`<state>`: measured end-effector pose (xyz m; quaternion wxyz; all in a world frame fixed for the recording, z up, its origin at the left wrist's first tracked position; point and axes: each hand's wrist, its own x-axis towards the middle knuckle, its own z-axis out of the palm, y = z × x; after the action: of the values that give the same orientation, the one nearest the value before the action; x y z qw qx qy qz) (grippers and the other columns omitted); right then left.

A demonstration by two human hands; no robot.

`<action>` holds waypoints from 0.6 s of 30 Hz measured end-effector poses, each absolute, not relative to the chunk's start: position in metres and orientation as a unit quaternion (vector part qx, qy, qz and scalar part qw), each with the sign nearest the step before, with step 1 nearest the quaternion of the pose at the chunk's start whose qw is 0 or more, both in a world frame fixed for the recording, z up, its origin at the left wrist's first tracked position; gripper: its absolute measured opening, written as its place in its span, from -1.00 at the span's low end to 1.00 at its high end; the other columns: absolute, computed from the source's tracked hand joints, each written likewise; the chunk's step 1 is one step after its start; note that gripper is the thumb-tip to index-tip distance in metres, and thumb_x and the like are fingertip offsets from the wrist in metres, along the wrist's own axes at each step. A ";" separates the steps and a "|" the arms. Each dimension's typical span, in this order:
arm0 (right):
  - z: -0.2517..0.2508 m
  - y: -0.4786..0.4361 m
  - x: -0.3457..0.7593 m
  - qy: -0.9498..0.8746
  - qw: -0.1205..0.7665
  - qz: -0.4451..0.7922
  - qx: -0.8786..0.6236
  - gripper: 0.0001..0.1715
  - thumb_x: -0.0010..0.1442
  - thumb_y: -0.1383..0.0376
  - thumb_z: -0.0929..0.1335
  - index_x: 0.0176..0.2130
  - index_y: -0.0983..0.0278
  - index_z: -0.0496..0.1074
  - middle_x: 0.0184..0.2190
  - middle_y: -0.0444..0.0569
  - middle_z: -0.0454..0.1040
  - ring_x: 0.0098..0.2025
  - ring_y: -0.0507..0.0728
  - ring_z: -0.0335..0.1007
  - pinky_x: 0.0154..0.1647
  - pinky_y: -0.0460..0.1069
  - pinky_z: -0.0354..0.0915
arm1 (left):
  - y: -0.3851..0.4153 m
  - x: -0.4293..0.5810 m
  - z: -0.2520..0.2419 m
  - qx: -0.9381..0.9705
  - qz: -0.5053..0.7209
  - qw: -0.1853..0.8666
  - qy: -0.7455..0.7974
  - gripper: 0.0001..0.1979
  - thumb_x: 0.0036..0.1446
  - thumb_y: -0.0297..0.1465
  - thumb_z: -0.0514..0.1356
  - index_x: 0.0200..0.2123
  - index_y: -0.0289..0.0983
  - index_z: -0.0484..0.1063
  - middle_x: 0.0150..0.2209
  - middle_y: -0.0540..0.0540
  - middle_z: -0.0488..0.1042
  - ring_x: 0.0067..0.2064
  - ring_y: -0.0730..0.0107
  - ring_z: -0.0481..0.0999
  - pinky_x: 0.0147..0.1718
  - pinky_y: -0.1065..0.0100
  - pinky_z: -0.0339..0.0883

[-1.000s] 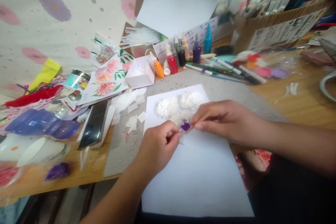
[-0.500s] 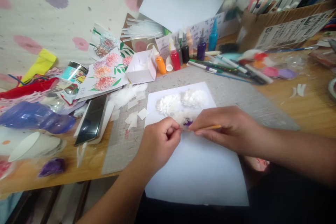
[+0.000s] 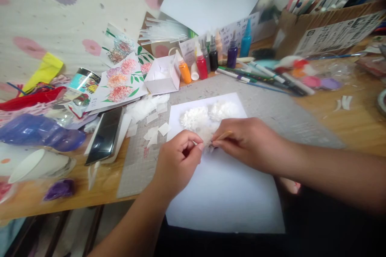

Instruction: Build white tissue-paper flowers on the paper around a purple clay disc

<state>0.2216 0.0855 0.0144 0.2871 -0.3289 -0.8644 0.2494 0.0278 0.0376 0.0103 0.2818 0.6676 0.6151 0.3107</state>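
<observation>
A white sheet of paper (image 3: 223,196) lies before me with two fluffy white petal clusters (image 3: 194,117) near its top. Just below them is a third, duller cluster (image 3: 204,132), partly covered by my hands. My right hand (image 3: 247,140) pinches a thin wooden stick (image 3: 224,135), its tip down at the lower edge of this cluster. Close on the left, my left hand (image 3: 179,160) has thumb and forefinger pressed together over the paper; anything between them is too small to make out. Small white paper squares (image 3: 164,129) lie left of the sheet.
Under the sheet is a grey cutting mat (image 3: 135,176). A phone (image 3: 105,136), a paper cup (image 3: 39,166) and a flower picture (image 3: 120,80) are on the left. Paint bottles (image 3: 201,64), a white box (image 3: 163,75), pens (image 3: 268,73) and a cardboard box (image 3: 289,34) stand or lie behind.
My right hand has shifted slightly left and up, and the stick now angles differently in its fingers. My left hand has moved a little left. The purple patch between the hands no longer shows.
</observation>
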 end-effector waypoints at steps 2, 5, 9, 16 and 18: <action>0.018 0.087 0.217 -0.861 0.277 0.247 -0.348 -0.85 0.17 0.40 0.33 -0.40 0.28 0.50 -0.42 -0.10 0.53 -0.39 0.04 0.45 -0.39 -0.08 0.25 | 0.038 0.021 0.011 0.660 0.330 0.250 0.627 -0.94 0.10 -0.38 0.14 -0.39 -0.21 0.40 -0.64 0.13 0.32 -0.60 0.53 0.29 -0.60 0.48 0.12; 0.022 0.090 0.215 -0.840 0.268 0.289 -0.373 -0.86 0.15 0.40 0.35 -0.44 0.28 0.49 -0.45 -0.13 0.53 -0.41 0.02 0.44 -0.39 -0.10 0.23 | 0.039 0.000 0.015 0.646 0.338 0.139 0.670 -0.93 0.08 -0.36 0.17 -0.40 -0.21 0.42 -0.57 0.09 0.37 -0.55 0.51 0.33 -0.55 0.46 0.18; 0.025 0.092 0.220 -0.736 0.291 0.458 -0.404 -0.83 0.16 0.33 0.32 -0.45 0.29 0.45 -0.52 -0.14 0.50 -0.53 -0.01 0.40 -0.48 -0.12 0.26 | 0.038 -0.038 0.021 0.648 0.273 -0.007 0.711 -0.92 0.04 -0.36 0.19 -0.39 -0.23 0.42 -0.47 0.03 0.41 -0.46 0.43 0.38 -0.40 0.38 0.28; 0.022 0.092 0.232 -0.637 0.327 0.535 -0.447 -0.68 0.13 0.08 0.35 -0.46 0.28 0.41 -0.55 -0.06 0.48 -0.56 0.04 0.36 -0.55 -0.08 0.24 | 0.034 -0.065 0.013 0.677 0.173 -0.020 0.715 -0.68 0.05 -0.32 0.19 -0.11 -0.28 0.39 -0.21 -0.11 0.41 -0.26 0.26 0.43 -0.20 0.24 0.35; 0.022 0.091 0.235 -0.637 0.327 0.536 -0.446 -0.64 0.12 0.03 0.36 -0.46 0.27 0.40 -0.48 -0.03 0.51 -0.55 0.04 0.37 -0.53 -0.06 0.25 | 0.037 -0.061 0.011 0.685 0.159 -0.024 0.711 -0.63 0.03 -0.32 0.21 -0.07 -0.29 0.36 -0.14 -0.14 0.41 -0.21 0.22 0.43 -0.12 0.19 0.33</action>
<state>0.2346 0.0909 0.0215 0.3274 -0.4457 -0.6375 0.5365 -0.0607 0.0366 0.0108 -0.0238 0.6849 0.7107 0.1587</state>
